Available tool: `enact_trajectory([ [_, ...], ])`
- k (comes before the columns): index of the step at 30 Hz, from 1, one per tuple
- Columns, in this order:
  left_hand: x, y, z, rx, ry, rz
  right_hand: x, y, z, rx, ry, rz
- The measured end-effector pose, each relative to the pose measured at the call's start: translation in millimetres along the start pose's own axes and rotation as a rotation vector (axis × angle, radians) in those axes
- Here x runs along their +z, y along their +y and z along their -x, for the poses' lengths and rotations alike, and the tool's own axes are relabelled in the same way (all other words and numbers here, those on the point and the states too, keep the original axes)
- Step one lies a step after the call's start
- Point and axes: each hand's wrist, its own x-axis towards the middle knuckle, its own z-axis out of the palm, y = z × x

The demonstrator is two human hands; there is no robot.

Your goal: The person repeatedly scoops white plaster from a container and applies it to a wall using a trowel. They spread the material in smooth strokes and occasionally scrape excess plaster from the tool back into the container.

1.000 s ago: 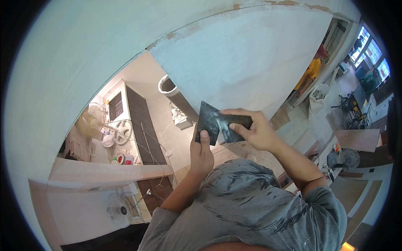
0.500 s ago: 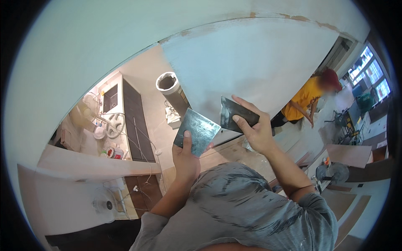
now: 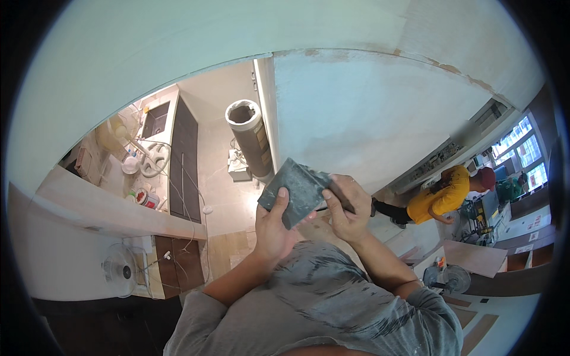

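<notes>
My left hand (image 3: pixel 275 232) grips a flat, square steel putty scraper (image 3: pixel 288 193), thumb on its upper face and fingers underneath. The blade is grey, with pale smears. In my right hand (image 3: pixel 351 209) is a second, darker scraper (image 3: pixel 341 193), pinched between thumb and fingers. Its blade lies against or just over the right edge of the left one; the overlap hides whether they touch. Both hands are in front of my chest, before a pale wall panel (image 3: pixel 362 113).
A tall cylinder (image 3: pixel 256 148) with a white rim stands beyond my hands, near a white box (image 3: pixel 239 169). To the left are a cluttered counter (image 3: pixel 173 127) and a fan (image 3: pixel 120 270). At right a person in a yellow shirt (image 3: pixel 442 193) walks near another fan (image 3: pixel 456 279).
The two scrapers have come together, the right one moving left and down onto the left one. My view has shifted, and the person in yellow has moved from bent over to more upright.
</notes>
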Motion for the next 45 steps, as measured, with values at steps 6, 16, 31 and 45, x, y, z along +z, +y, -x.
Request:
enact_trajectory([
  [6,-13.2,-1.8,-8.4,0.054,-0.114,-0.118,-2.3,-8.5,-11.7,-0.056,-0.141,0.148],
  [16,-16.4,1.6,-14.7,0.075,-0.12,-0.342,-13.4,-22.0,-16.1,0.373,-0.356,0.251],
  [31,-53.8,25.3,-33.1,0.178,0.134,-0.714,-8.9,-9.3,-6.7,0.239,-0.582,0.475],
  [45,-129.6,7.8,-2.7,-0.324,0.382,0.019,37.6,46.8,21.0,0.194,-0.377,0.55],
])
